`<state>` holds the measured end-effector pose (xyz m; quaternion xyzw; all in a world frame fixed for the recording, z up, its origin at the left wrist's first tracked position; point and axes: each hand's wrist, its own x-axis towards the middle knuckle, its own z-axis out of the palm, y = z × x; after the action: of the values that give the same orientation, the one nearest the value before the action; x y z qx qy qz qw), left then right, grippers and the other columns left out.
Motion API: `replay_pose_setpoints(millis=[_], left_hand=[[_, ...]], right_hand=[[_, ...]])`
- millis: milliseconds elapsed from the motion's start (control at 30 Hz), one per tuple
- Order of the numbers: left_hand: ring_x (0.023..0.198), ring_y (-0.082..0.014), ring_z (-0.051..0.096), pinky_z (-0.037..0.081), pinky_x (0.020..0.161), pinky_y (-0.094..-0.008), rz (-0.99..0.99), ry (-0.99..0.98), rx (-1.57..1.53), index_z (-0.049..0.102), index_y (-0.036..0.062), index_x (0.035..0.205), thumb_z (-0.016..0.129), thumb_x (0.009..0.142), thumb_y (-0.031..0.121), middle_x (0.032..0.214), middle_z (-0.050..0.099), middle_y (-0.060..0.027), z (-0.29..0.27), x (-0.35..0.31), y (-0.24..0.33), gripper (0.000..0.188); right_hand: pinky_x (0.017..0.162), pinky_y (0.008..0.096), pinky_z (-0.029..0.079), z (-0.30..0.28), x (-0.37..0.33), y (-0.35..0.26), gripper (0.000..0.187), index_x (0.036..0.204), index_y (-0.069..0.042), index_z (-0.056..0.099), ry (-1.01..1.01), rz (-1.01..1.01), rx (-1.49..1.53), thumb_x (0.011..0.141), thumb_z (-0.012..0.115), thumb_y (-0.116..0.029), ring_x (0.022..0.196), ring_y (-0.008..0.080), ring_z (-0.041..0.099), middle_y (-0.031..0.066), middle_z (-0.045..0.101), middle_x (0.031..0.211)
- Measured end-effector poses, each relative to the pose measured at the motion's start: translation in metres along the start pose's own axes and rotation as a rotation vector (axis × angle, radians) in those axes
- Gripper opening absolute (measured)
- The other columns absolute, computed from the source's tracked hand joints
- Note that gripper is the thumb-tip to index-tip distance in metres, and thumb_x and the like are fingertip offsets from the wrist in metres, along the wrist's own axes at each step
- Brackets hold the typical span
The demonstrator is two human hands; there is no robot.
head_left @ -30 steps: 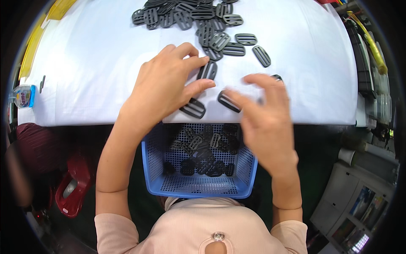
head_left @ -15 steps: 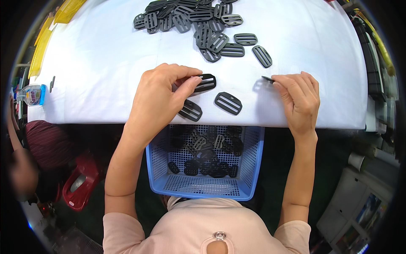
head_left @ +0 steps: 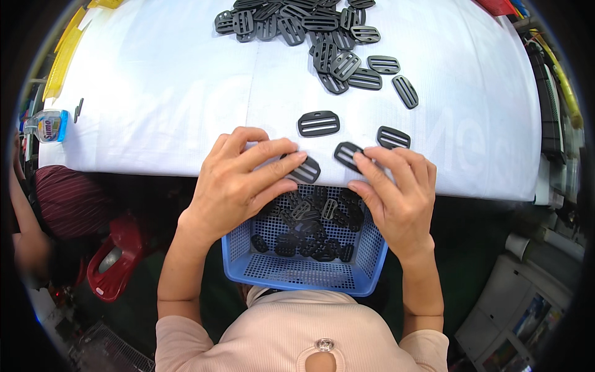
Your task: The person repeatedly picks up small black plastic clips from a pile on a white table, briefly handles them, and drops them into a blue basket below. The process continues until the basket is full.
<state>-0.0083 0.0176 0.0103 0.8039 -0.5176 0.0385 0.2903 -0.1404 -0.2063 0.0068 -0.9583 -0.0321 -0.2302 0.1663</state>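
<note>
Fingertips of my left hand (head_left: 238,180) rest on a black plastic strap slider (head_left: 310,170) at the table's near edge. Its thumb is apart, below the slider, over the basket. My right hand (head_left: 403,195) has its fingertips on a second slider (head_left: 343,150) just right of there, with the thumb spread away. Both sliders are partly covered by fingers. Beyond my hands a third slider (head_left: 319,127) lies flat on the cloth, and another slider (head_left: 393,137) lies just past my right fingers.
A heap of black sliders (head_left: 297,28) covers the table's far middle. Below the near edge of the white-covered table (head_left: 155,118), a blue basket (head_left: 297,286) holds several black pieces. A bottle (head_left: 49,126) stands at the left. A red stool (head_left: 114,263) is on the floor.
Both hands have released the sliders they held, which now lie on the cloth. My hands have come nearer the edge, the right also moving left, onto two sliders that were lying there.
</note>
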Motion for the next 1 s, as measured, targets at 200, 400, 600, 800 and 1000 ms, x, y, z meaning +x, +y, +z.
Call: replay_pose_setpoints(millis=[200, 400, 600, 800, 1000], left_hand=[[0.084, -0.0237, 0.062, 0.051, 0.074, -0.0330, -0.072, 0.088, -0.106, 0.079, 0.0101, 0.102, 0.082, 0.075, 0.010, 0.092, 0.073, -0.0046, 0.007, 0.001, 0.002, 0.027], [0.077, -0.0189, 0.062, 0.049, 0.067, -0.0282, -0.251, 0.177, -0.196, 0.078, 0.0064, 0.104, 0.077, 0.083, 0.002, 0.089, 0.070, -0.0063, 0.017, 0.019, 0.008, 0.021], [0.081, -0.0201, 0.068, 0.053, 0.068, -0.0303, -0.414, 0.234, -0.216, 0.078, 0.0054, 0.103, 0.075, 0.087, 0.002, 0.094, 0.070, -0.0089, 0.005, 0.021, 0.000, 0.017], [0.078, -0.0110, 0.062, 0.048, 0.066, -0.0252, -0.415, 0.224, -0.251, 0.078, 0.0046, 0.108, 0.068, 0.090, 0.000, 0.099, 0.072, -0.0065, 0.003, 0.019, -0.010, 0.021], [0.084, -0.0172, 0.066, 0.051, 0.072, -0.0288, -0.220, 0.220, -0.126, 0.076, 0.0038, 0.112, 0.066, 0.091, -0.001, 0.100, 0.071, -0.0096, 0.019, 0.029, -0.010, 0.024]], right_hand=[[0.085, 0.0384, 0.041, 0.004, -0.008, -0.004, 0.020, 0.100, -0.006, 0.074, 0.075, -0.064, -0.140, 0.082, 0.076, -0.014, 0.088, 0.0206, 0.063, 0.0033, 0.072, 0.101], [0.078, 0.0368, 0.041, -0.003, 0.019, 0.007, 0.016, 0.100, -0.008, 0.075, 0.048, 0.157, 0.069, 0.084, 0.075, -0.007, 0.085, 0.0239, 0.061, 0.0039, 0.068, 0.094], [0.076, 0.0365, 0.046, -0.016, 0.022, 0.029, 0.020, 0.102, -0.004, 0.075, 0.053, 0.231, 0.080, 0.082, 0.077, -0.006, 0.085, 0.0259, 0.058, 0.0063, 0.066, 0.096], [0.077, 0.0378, 0.048, -0.014, 0.009, 0.028, 0.022, 0.107, -0.001, 0.074, 0.022, 0.321, 0.124, 0.085, 0.075, -0.004, 0.089, 0.0270, 0.060, 0.0112, 0.065, 0.099], [0.075, 0.0365, 0.050, -0.008, 0.017, 0.030, 0.026, 0.111, 0.000, 0.073, 0.012, 0.293, 0.171, 0.085, 0.074, -0.002, 0.089, 0.0266, 0.060, 0.0120, 0.063, 0.102]])
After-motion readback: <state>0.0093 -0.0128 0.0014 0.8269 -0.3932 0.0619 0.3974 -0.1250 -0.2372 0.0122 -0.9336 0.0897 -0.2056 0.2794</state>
